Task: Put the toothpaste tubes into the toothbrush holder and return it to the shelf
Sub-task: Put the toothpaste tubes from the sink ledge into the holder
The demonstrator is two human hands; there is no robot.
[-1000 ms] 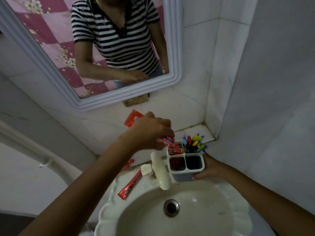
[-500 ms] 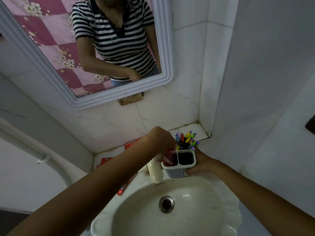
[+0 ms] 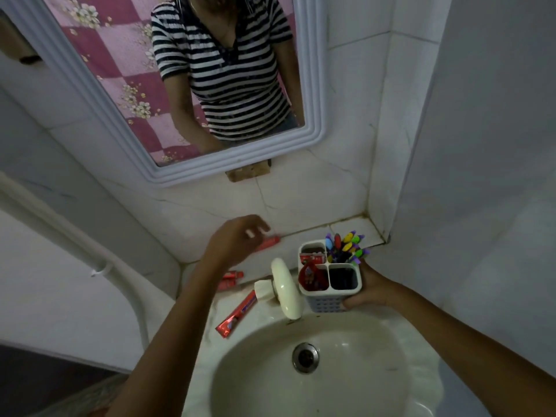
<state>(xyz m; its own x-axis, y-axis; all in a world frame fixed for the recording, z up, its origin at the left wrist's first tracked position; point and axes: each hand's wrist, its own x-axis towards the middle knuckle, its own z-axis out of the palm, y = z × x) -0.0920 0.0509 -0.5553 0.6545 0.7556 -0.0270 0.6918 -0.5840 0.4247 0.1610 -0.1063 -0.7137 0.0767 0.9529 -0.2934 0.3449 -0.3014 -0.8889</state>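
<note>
L hand (image 3: 233, 242) has left holder (image 3: 329, 276), fingers apart over tube (image 3: 268, 242); R hand (image 3: 371, 288) clamped on holder.

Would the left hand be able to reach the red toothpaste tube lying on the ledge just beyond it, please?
Probably yes. The left hand hovers open right beside the toothpaste tube on the ledge, with nothing between them. The right hand holds the toothbrush holder off to the side.

Holder (image 3: 330, 276) right of faucet (image 3: 287, 288) on sink (image 3: 421, 335) rim — 1 tube (image 3: 237, 313) left, behind basin.
</note>
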